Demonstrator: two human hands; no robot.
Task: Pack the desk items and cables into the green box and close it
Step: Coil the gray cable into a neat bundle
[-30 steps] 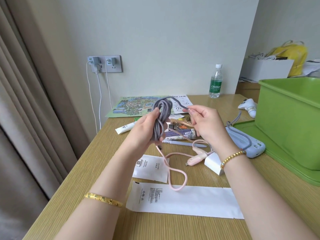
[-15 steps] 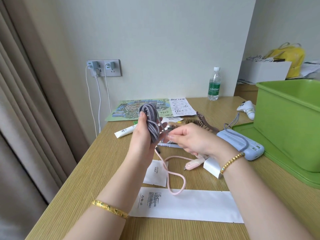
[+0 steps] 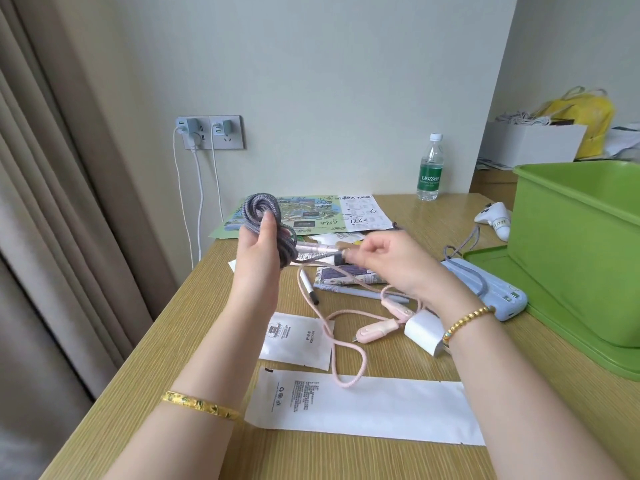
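Observation:
My left hand [image 3: 258, 258] grips a coiled grey braided cable [image 3: 265, 216] held upright above the desk. My right hand [image 3: 391, 261] pinches the loose end of that cable near the coil's lower part, pulled taut to the right. The open green box [image 3: 581, 251] stands on its green lid [image 3: 540, 306] at the right edge. On the desk lie a pink cable [image 3: 341, 336] with a white charger [image 3: 424, 332], a pale blue power bank [image 3: 485, 289], a pen, a folded map [image 3: 304, 213] and white packets [image 3: 360, 407].
A water bottle [image 3: 430, 168] stands at the back of the desk by the wall. A white controller [image 3: 493, 216] lies left of the box. Two chargers sit in the wall socket [image 3: 209, 131], their white leads hanging down. A curtain hangs at the left.
My right hand has wound the cable's free end round the coil, moving down and left then pulling right. The left hand turned the coil more upright. The view shifted slightly.

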